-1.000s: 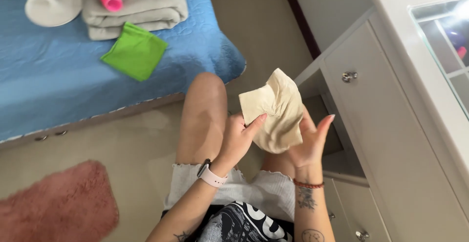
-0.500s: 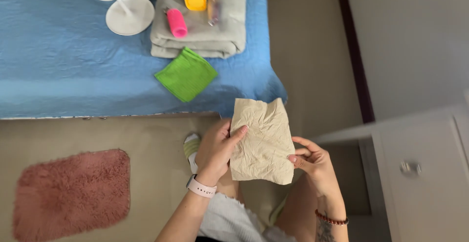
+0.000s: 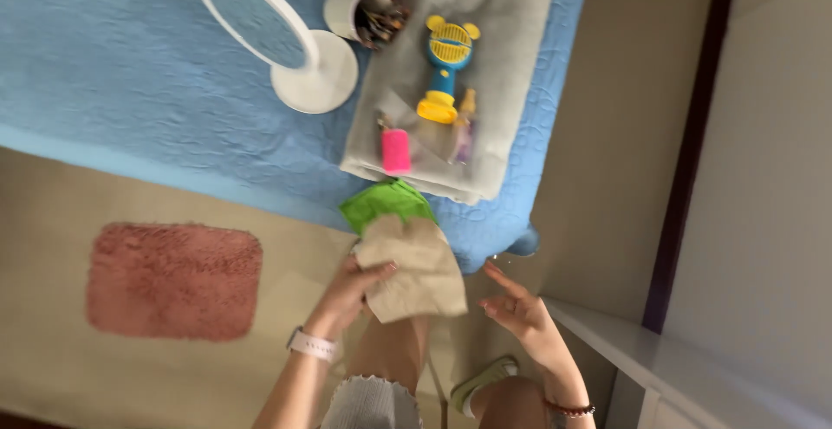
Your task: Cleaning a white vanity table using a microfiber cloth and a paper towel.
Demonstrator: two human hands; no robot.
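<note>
— where's the beige cloth (image 3: 412,270)?
— pinched in left hand (image 3: 351,286), fingers clamped on its edge, just over green cloth (image 3: 381,204) at near edge of blue bed (image 3: 130,108).
— right hand (image 3: 518,308)?
— fingers spread, holding nothing — beside white cabinet (image 3: 659,364); pink rug (image 3: 173,280) left on tan floor.

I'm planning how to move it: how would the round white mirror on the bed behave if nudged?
The mirror probably tips easily: a wide tilted disc on a small round base, standing on the soft blue bedspread. Likely fragile if it is glass. Once toppled, its round rim might let it roll.
</note>
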